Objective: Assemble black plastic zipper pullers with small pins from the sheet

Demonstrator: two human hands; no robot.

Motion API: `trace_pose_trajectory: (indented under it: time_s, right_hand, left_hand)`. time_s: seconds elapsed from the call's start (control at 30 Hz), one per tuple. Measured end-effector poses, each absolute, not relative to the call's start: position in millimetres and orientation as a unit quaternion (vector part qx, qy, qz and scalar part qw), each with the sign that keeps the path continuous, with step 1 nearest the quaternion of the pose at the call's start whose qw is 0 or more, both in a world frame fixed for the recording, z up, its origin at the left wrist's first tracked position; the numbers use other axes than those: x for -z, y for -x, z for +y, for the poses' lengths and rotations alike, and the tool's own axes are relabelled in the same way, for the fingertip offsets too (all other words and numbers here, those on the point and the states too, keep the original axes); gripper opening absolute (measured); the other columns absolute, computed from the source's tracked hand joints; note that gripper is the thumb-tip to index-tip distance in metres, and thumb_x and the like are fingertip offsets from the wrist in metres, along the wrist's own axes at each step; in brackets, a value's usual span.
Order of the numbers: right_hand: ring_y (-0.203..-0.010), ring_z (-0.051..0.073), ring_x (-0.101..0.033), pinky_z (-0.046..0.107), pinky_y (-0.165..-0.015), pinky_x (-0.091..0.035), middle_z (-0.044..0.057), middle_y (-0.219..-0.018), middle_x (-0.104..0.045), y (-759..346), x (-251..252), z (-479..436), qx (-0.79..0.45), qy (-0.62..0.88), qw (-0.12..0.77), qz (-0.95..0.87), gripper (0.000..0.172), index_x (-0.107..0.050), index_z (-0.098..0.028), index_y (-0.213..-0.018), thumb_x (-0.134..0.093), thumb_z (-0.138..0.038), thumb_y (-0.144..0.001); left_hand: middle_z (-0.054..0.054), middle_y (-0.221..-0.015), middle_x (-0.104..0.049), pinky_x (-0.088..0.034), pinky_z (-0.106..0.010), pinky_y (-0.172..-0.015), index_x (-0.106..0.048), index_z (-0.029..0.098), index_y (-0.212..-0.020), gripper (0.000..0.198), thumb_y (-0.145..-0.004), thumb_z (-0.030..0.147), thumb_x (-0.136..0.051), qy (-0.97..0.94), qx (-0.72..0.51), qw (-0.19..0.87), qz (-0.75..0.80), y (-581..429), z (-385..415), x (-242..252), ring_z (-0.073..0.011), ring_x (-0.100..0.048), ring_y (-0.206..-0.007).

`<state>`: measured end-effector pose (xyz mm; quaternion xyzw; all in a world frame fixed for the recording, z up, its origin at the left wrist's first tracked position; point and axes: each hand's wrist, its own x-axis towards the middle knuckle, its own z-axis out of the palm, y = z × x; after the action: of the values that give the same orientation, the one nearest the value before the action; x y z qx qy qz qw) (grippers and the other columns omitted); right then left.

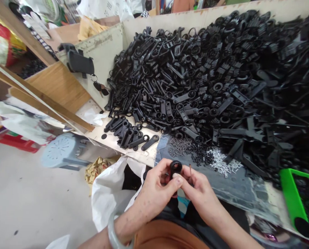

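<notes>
Both my hands meet low in the middle of the view, in front of the table edge. My left hand [154, 188] is closed round a black plastic part with a ring end [175, 167], its thumb pressed on top. My right hand [197, 188] pinches the same part from the right and also holds a thin brown pin [190, 170] upright between its fingers. A pale bangle [112, 232] sits on my left wrist. Just beyond my hands lie small piles of dark pins [179, 145], black rings [202, 158] and silver pins [223, 162].
A huge heap of black plastic arms [208, 76] covers the table, with a lined-up group [128, 133] at its left. A green bin [289, 193] stands at right. A white bag [110, 197] hangs below the table edge, and a grey stool [59, 152] stands on the floor at left.
</notes>
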<state>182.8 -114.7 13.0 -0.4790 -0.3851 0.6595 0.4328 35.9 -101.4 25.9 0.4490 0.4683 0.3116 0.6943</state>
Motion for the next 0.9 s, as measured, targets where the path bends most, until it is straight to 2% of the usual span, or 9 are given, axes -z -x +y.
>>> trace_pose_trajectory:
  time_s: [0.17, 0.23, 0.3, 0.37, 0.47, 0.53, 0.67, 0.9]
  right_hand:
    - [-0.060, 0.013, -0.052, 0.024, -0.055, -0.049, -0.002, -0.066, -0.054, -182.7, -1.9, -110.2, -0.648, 0.490, 0.452, -0.368, 0.040, -0.064, -0.020, -0.079, -0.078, -0.057, -0.080]
    - [-0.055, 0.011, -0.047, 0.023, -0.053, -0.046, -0.004, -0.062, -0.051, -185.4, 0.7, -111.0, -0.636, 0.501, 0.460, -0.364, 0.040, -0.068, -0.019, -0.084, -0.076, -0.058, -0.082]
    - [-0.052, 0.010, -0.045, 0.023, -0.053, -0.046, -0.004, -0.062, -0.053, -189.0, 0.2, -112.6, -0.630, 0.501, 0.463, -0.371, 0.039, -0.071, -0.019, -0.090, -0.075, -0.057, -0.085]
    - [-0.056, 0.011, -0.051, 0.024, -0.058, -0.049, -0.001, -0.070, -0.062, -192.7, -2.6, -114.0, -0.632, 0.488, 0.462, -0.386, 0.036, -0.074, -0.020, -0.098, -0.074, -0.054, -0.087]
    - [-0.072, 0.016, -0.063, 0.028, -0.073, -0.054, 0.004, -0.086, -0.071, -196.3, -6.8, -115.2, -0.640, 0.466, 0.452, -0.411, 0.031, -0.074, -0.020, -0.105, -0.075, -0.047, -0.088]
    - [-0.075, 0.017, -0.064, 0.030, -0.078, -0.054, 0.004, -0.087, -0.072, -197.4, -7.3, -116.2, -0.645, 0.462, 0.439, -0.422, 0.029, -0.074, -0.020, -0.101, -0.075, -0.045, -0.087]
    - [-0.073, 0.016, -0.061, 0.029, -0.074, -0.053, 0.001, -0.080, -0.068, -198.4, -3.6, -120.4, -0.635, 0.469, 0.433, -0.434, 0.024, -0.071, -0.020, -0.088, -0.072, -0.044, -0.089]
    - [-0.082, 0.018, -0.061, 0.028, -0.076, -0.052, 0.004, -0.094, -0.071, -200.9, 0.0, -129.9, -0.637, 0.468, 0.416, -0.451, 0.024, -0.067, -0.018, -0.096, -0.067, -0.042, -0.093]
  left_hand:
    - [-0.004, -0.095, -0.066, -0.055, -0.024, -0.066, -0.063, 0.020, -0.108, 0.034, -0.086, 0.043, -0.076, -0.432, -0.320, 0.707, 0.459, -39.6, -92.1, -21.7, -0.0158, -0.061, -0.081]
    - [-0.005, -0.104, -0.069, -0.056, -0.026, -0.076, -0.066, 0.021, -0.116, 0.035, -0.086, 0.037, -0.076, -0.449, -0.326, 0.707, 0.438, -39.0, -87.8, -20.3, -0.0173, -0.064, -0.091]
    - [-0.006, -0.118, -0.070, -0.054, -0.029, -0.091, -0.064, 0.025, -0.129, 0.046, -0.086, 0.031, -0.077, -0.475, -0.321, 0.697, 0.430, -36.3, -84.5, -21.1, -0.0199, -0.065, -0.107]
    - [-0.006, -0.127, -0.069, -0.052, -0.031, -0.097, -0.061, 0.028, -0.138, 0.055, -0.085, 0.028, -0.077, -0.498, -0.300, 0.692, 0.428, -32.6, -83.0, -23.3, -0.0218, -0.064, -0.115]
    - [-0.008, -0.124, -0.069, -0.055, -0.033, -0.092, -0.060, 0.026, -0.138, 0.053, -0.087, 0.030, -0.074, -0.496, -0.268, 0.713, 0.417, -28.7, -84.5, -25.2, -0.0223, -0.067, -0.107]
    - [-0.009, -0.123, -0.069, -0.054, -0.035, -0.095, -0.061, 0.025, -0.137, 0.051, -0.088, 0.029, -0.073, -0.493, -0.269, 0.717, 0.413, -28.4, -87.0, -24.6, -0.0231, -0.067, -0.107]
    - [-0.009, -0.123, -0.070, -0.051, -0.037, -0.101, -0.067, 0.024, -0.130, 0.042, -0.088, 0.024, -0.070, -0.533, -0.260, 0.690, 0.415, -30.8, -92.3, -20.5, -0.0246, -0.065, -0.112]
    - [-0.007, -0.117, -0.072, -0.051, -0.033, -0.095, -0.068, 0.023, -0.128, 0.041, -0.087, 0.019, -0.067, -0.524, -0.251, 0.695, 0.424, -33.3, -99.1, -17.6, -0.0219, -0.066, -0.106]
